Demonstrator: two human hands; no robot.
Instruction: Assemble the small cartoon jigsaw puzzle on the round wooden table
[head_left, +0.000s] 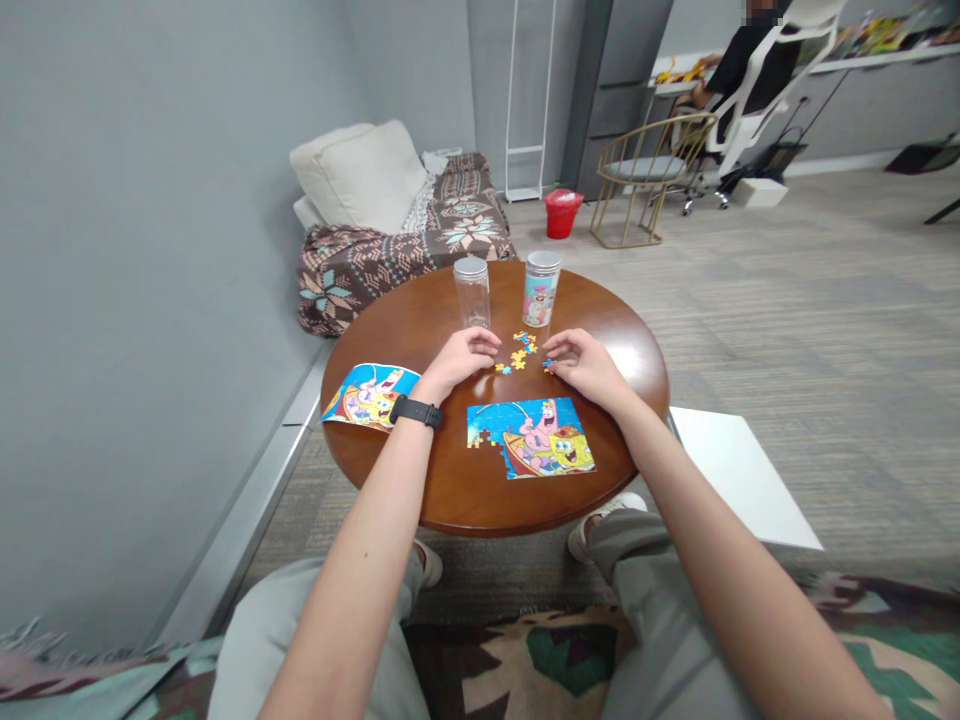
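A partly assembled jigsaw puzzle [551, 425] lies near the table's front edge, showing cartoon figures in a boat; its lower left part is bare. Beyond it are several loose puzzle pieces [519, 358], yellow and blue. Left of these pieces, my left hand [466, 358] hovers with curved fingers apart, nothing seen in them. My right hand [583, 362] is to their right, thumb and fingertips on a small blue puzzle piece [549, 366], partly covered. A reference picture [364, 393] with the same scene lies curled at the left, partly behind my watched wrist.
A clear jar [472, 295] and a jar with a cartoon label [540, 290] stand at the back of the round wooden table [405, 320]. A covered sofa [457, 220], a red bin [561, 213] and a gold chair [645, 170] are beyond. A person [742, 75] sits farther back.
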